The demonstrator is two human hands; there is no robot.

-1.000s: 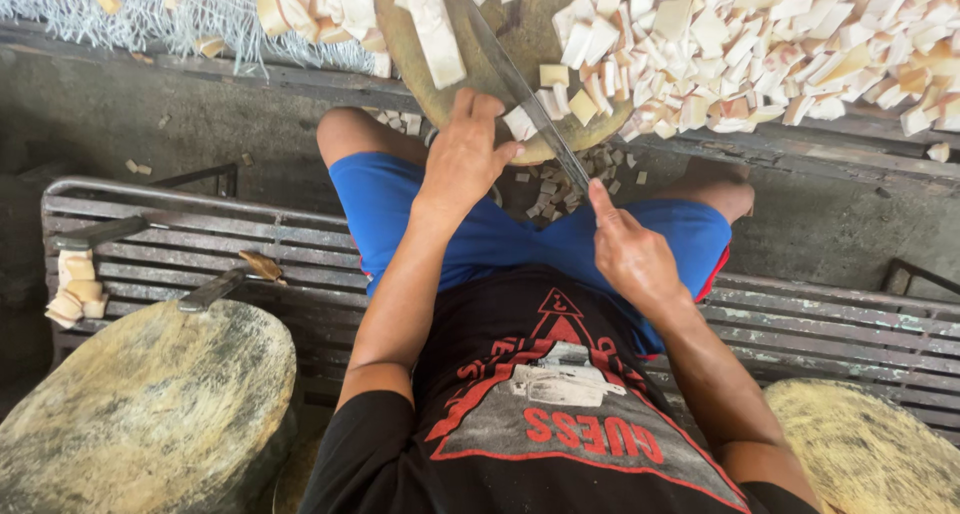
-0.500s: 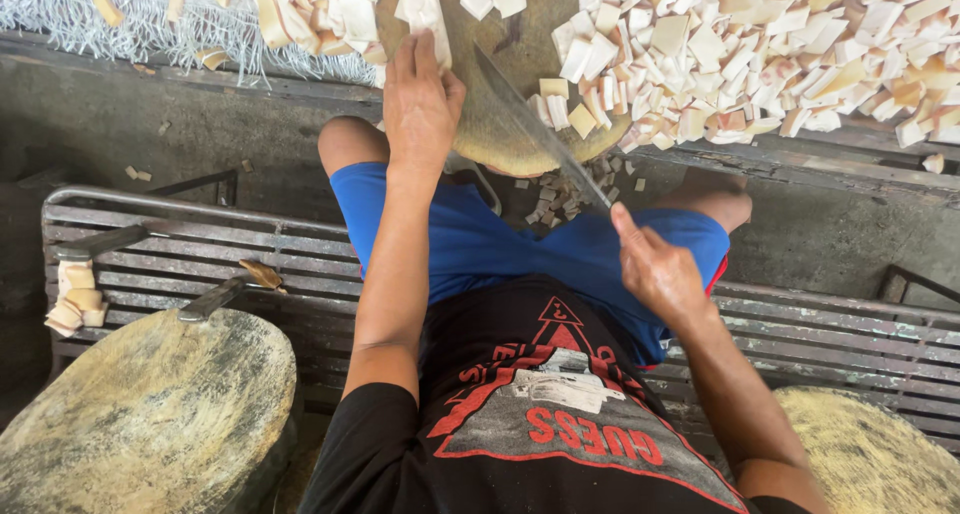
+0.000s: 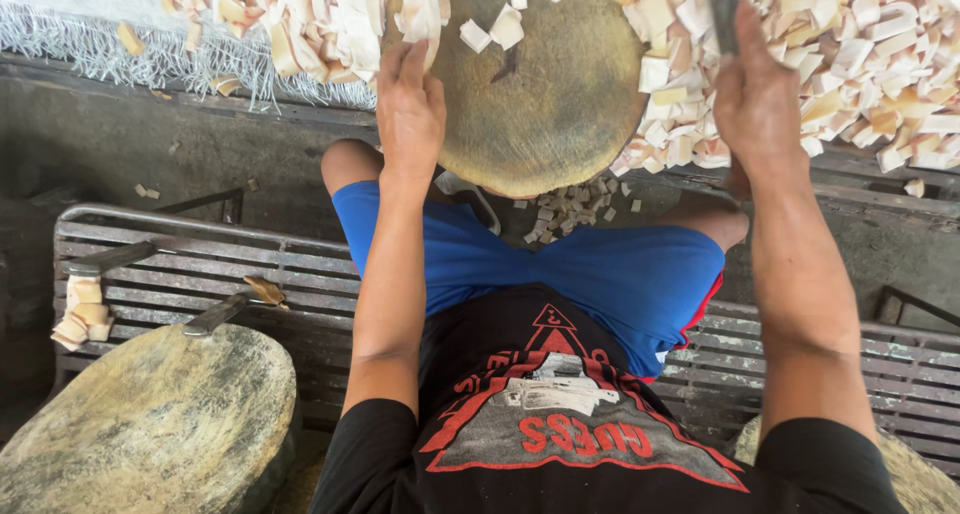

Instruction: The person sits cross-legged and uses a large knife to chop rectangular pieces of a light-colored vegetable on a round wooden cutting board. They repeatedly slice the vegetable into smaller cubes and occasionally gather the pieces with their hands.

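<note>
I sit on a slatted metal bench [image 3: 250, 274] facing a round wooden chopping block [image 3: 550, 94]. My left hand [image 3: 408, 104] lies flat on the block's left edge, fingers stretched toward a long pale strip [image 3: 415, 9]. My right hand [image 3: 752, 94] is raised over the block's right side, fist closed around the handle of a chopping knife [image 3: 722, 9]; the blade runs out of the top of the frame. A few cut white chunks [image 3: 495, 29] lie on the block.
Heaps of pale cut pieces [image 3: 860, 44] cover the surface left and right of the block. A second round block [image 3: 150, 424] with a knife [image 3: 235, 304] stands at my left on the bench, beside a small stack of pieces [image 3: 82, 314]. Scraps [image 3: 570, 209] lie below.
My left hand slid from the block's near edge forward to its left side. My right hand lifted the knife from low over my lap up above the block.
</note>
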